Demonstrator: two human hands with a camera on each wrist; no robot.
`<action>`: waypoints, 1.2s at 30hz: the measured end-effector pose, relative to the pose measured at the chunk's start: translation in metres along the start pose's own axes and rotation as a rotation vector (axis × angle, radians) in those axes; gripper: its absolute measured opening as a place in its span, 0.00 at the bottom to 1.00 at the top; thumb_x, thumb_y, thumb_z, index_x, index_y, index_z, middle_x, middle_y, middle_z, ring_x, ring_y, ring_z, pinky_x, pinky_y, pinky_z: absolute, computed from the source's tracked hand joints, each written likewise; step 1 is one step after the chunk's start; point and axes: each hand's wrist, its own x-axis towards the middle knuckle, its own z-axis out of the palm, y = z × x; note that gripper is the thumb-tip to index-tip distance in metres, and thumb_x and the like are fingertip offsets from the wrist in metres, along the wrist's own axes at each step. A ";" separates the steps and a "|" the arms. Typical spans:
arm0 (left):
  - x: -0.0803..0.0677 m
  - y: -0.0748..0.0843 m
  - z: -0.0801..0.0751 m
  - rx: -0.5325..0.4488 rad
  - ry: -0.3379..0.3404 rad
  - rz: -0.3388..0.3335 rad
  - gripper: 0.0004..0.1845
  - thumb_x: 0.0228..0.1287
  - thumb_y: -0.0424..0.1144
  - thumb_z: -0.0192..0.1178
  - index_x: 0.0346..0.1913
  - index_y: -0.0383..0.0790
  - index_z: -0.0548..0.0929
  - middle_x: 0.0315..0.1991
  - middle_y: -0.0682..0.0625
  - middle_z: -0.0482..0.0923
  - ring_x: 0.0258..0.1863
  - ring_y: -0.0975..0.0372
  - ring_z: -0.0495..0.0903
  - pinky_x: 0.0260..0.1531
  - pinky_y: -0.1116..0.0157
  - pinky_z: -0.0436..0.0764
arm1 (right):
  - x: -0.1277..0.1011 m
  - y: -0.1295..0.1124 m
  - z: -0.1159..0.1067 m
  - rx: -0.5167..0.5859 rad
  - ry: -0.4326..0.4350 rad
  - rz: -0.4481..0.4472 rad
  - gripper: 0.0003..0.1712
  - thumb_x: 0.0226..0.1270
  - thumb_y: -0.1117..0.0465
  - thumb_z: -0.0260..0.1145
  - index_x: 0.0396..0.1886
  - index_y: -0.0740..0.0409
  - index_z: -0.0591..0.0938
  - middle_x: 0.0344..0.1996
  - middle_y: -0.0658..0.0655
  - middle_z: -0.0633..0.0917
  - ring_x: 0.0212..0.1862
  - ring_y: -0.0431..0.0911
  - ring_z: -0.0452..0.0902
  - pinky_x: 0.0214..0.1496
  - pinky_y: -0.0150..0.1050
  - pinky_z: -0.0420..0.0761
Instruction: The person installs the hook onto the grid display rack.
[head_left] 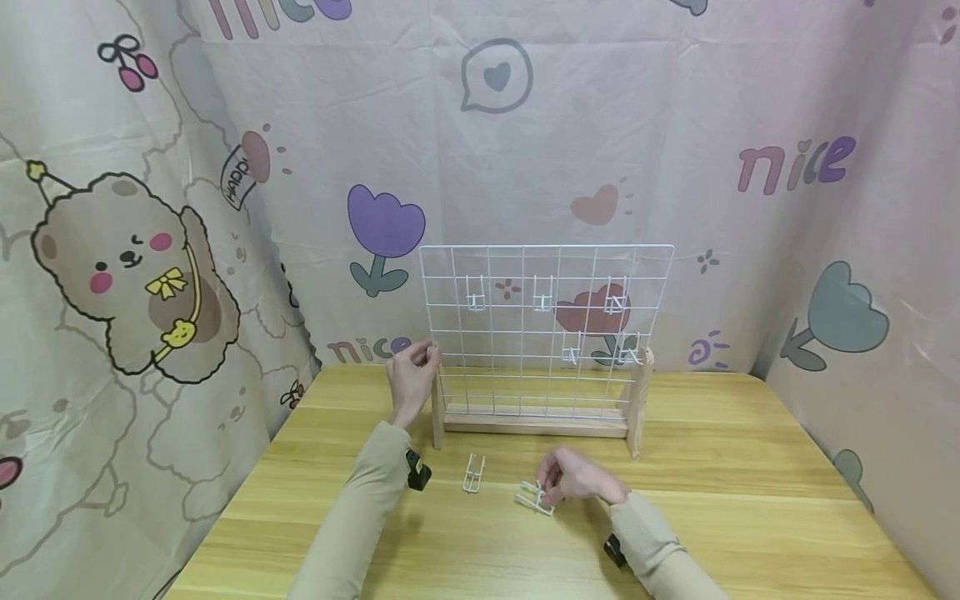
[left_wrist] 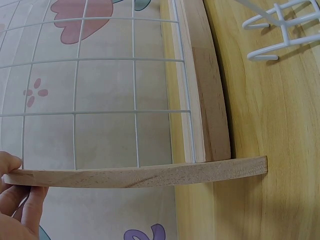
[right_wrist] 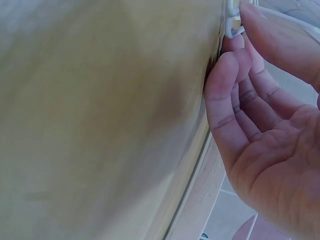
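**A:** Where are the wire hooks (head_left: 536, 497)?

**B:** A small white cluster of them lies on the wooden surface (head_left: 750, 467), near the front edge and a little right of centre. The right hand (head_left: 577, 480) is on it, fingers bent down over the wires. The right wrist view shows the fingertips (right_wrist: 226, 75) touching a white wire loop against the surface, with the thumb on the other side of it. So that grip is pinching the hooks.

**A:** And the other hand?

**B:** The left hand (head_left: 412, 372) is raised farther back, at the left end of the grid stand (head_left: 545, 333). Its fingers are curled round the top of the left wooden upright (head_left: 437, 400), so that grip is grasping the post. The left wrist view shows the fingers (left_wrist: 15, 195) right at the end of the post.

**A:** What else is close by?

**B:** One single hook (head_left: 473, 473) lies alone on the surface, left of the cluster and apart from it, between the two forearms. The stand sits upright toward the far side of the surface: a white wire panel between two wooden uprights with a wooden rail along the bottom. Five hooks already hang on the panel, three in an upper row and two lower on the right. A cartoon-printed cloth (head_left: 150, 250) hangs behind and to both sides.
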 end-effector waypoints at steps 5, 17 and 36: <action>0.001 -0.001 0.000 -0.003 0.004 0.004 0.13 0.65 0.30 0.65 0.50 0.26 0.85 0.43 0.34 0.88 0.41 0.46 0.90 0.42 0.50 0.89 | 0.000 0.002 0.000 -0.007 -0.005 -0.004 0.10 0.47 0.76 0.75 0.29 0.66 0.83 0.23 0.54 0.84 0.25 0.38 0.76 0.25 0.27 0.80; 0.000 0.000 0.000 0.005 0.002 0.013 0.14 0.66 0.31 0.64 0.50 0.27 0.85 0.42 0.35 0.88 0.40 0.47 0.91 0.40 0.51 0.89 | -0.002 0.002 -0.001 -0.004 -0.016 0.017 0.07 0.51 0.73 0.75 0.27 0.65 0.84 0.21 0.52 0.84 0.23 0.40 0.75 0.23 0.31 0.82; 0.000 -0.001 -0.001 0.000 -0.002 0.012 0.14 0.66 0.32 0.64 0.51 0.26 0.85 0.43 0.35 0.88 0.41 0.48 0.91 0.36 0.70 0.88 | -0.005 0.003 -0.004 0.150 -0.024 -0.004 0.04 0.59 0.71 0.72 0.32 0.68 0.84 0.26 0.61 0.87 0.23 0.40 0.82 0.27 0.34 0.87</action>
